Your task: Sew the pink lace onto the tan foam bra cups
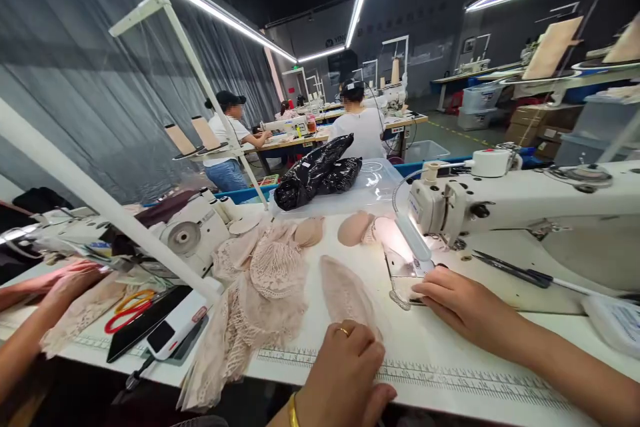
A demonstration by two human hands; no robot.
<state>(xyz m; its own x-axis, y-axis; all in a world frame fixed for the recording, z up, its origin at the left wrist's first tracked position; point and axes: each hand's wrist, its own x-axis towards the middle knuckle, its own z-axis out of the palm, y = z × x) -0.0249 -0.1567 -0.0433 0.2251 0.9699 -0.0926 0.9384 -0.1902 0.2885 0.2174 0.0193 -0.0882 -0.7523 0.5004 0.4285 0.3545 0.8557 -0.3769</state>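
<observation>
My left hand (345, 367), with a ring and a bracelet, is at the table's front edge with its fingers curled on the lower end of a sheer beige fabric piece (347, 290). My right hand (457, 300) rests by the needle area of the white sewing machine (525, 197), fingers closed together; what they hold, if anything, is hidden. Just left of those fingertips lies a small beige trim end (399, 300). Two beige bra cups, one on the left (310, 232) and one on the right (354, 228), lie farther back. A lamp lights the needle plate.
Beige lace pieces (270, 300) are heaped to the left and hang over the edge. Black tweezers (515, 270) lie on the machine bed. Scissors (131, 310) and a co-worker's hands (75, 280) are far left. Black bags (317, 177) sit on a plastic bin behind.
</observation>
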